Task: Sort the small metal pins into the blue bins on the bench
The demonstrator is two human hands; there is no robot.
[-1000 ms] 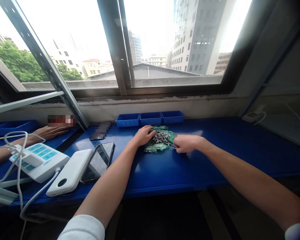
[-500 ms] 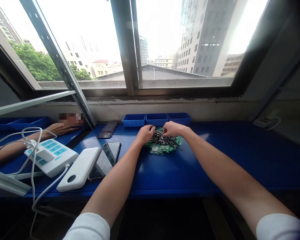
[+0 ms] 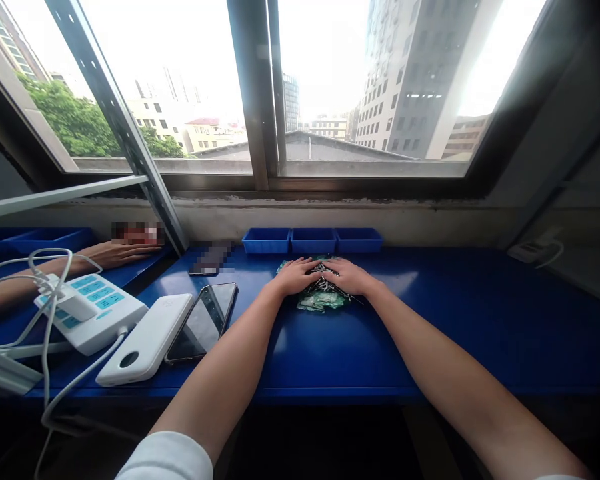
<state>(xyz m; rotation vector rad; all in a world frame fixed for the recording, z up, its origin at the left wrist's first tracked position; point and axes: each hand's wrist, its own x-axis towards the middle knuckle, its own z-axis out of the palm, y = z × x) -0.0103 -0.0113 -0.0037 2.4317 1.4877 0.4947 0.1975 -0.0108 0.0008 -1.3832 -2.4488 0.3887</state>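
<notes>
A pile of thin, dark and silvery metal pieces [image 3: 316, 287], shaped like screws or nails, lies on a crumpled green plastic bag [image 3: 323, 303] on the blue table. My left hand [image 3: 297, 275] rests over the pile's left side with its fingers stretched inward. From the right, my right hand [image 3: 347, 275] lies over the other side, fingers extended too. The fingertips of both hands come close together above the middle. Much of the pile is hidden beneath them, and no single piece can be seen gripped.
Three joined blue bins [image 3: 313, 241] stand behind the pile by the wall. To the left lie a phone [image 3: 205, 323], a white power bank [image 3: 147, 340] and a power strip [image 3: 93, 310] with loose cables. Another person's hand [image 3: 125, 252] rests beyond the metal post [image 3: 130, 133].
My hands were curled at the pile's edges, the right one with fingers bent down into it. Now both lie flatter and closer together over it. The view has shifted slightly.
</notes>
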